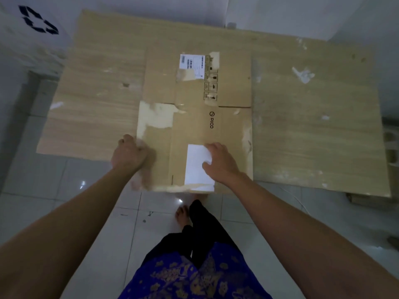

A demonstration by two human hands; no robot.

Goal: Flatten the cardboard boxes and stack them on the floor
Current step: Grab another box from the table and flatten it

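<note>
Tabletop [313, 130] bears flattened box [194, 126] under fingers [210, 146].

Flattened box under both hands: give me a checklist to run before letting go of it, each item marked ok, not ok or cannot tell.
1. Flattened box lies flat, no flap sticking up: ok.
2. It rests on the larger cardboard sheet below: ok, though its near edge overhangs onto the tiled floor.
3. Its sides run square with that sheet: ok, roughly parallel.
4. Left hand on the near left corner, fingers curled at the edge: ok; whether it grips or presses, cannot tell.
5. Right hand spread flat on the white label: ok.
6. Bare foot clear of the box's near edge: cannot tell, it is very close.
</note>
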